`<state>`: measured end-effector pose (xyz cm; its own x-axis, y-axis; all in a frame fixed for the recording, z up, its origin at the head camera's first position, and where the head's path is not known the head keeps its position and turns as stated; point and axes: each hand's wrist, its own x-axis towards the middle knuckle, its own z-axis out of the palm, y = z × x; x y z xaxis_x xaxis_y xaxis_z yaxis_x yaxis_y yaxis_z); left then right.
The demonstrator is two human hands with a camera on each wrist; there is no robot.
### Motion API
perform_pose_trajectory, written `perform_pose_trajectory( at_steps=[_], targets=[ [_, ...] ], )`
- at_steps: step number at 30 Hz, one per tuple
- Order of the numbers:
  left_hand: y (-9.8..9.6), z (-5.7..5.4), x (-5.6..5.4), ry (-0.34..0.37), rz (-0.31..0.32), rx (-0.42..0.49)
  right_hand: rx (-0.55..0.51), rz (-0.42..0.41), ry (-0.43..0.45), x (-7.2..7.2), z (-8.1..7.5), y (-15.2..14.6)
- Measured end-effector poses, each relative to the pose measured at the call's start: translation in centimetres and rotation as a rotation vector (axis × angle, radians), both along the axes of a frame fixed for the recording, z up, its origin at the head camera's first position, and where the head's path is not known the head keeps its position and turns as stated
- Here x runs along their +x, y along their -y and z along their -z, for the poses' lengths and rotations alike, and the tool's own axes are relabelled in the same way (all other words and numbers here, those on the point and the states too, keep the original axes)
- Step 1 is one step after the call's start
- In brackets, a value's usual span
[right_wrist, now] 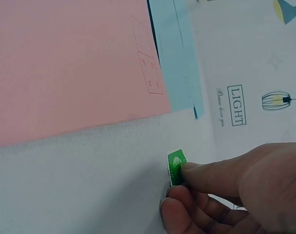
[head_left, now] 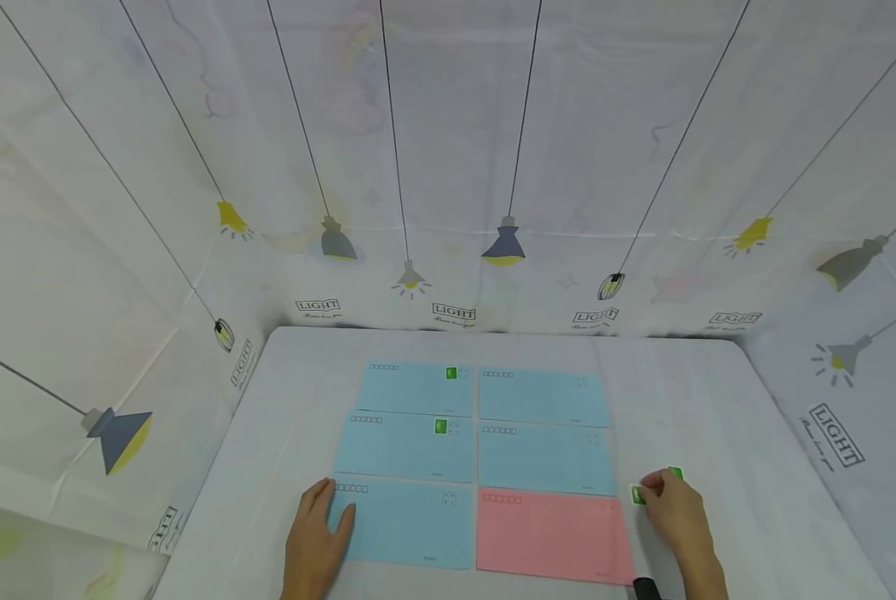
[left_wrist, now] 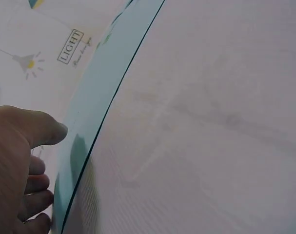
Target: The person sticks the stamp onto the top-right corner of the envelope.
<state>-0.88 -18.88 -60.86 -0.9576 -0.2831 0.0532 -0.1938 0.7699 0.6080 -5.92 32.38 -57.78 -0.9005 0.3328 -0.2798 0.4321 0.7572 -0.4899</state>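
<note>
Beside pink envelope point(head_left: 553, 537) | right hand point(head_left: 675, 507) pinches green stamp point(right_wrist: 175, 164) | left hand point(head_left: 317, 533), thumb apart, at blue envelope point(head_left: 410, 529)

On my feed, two bare hands. Left hand point(head_left: 314, 535): back uppermost, left thumb point(left_wrist: 43, 128) extended, apart from the left fingers point(left_wrist: 38, 183), which bend slightly. Right hand point(head_left: 674, 508): well apart from the left, right thumb point(right_wrist: 211, 178) pinched towards the curled right fingers point(right_wrist: 176, 217); right forearm point(head_left: 703, 571) slanting in from below.

Smooth, matt paper envelopes point(head_left: 406, 529)
</note>
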Motion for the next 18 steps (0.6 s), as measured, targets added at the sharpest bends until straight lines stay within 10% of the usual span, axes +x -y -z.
perform_pose_trajectory(
  at_steps=[11, 18],
  targets=[
    [0.2, 0.0, 4.0, 0.082, 0.050, -0.037, 0.000, -0.001, 0.004, 0.1, -0.3, 0.1],
    [0.1, 1.4, 5.1, -0.143, 0.066, -0.120, 0.003, -0.005, 0.018, 0.1, -0.5, -0.1]
  ],
)
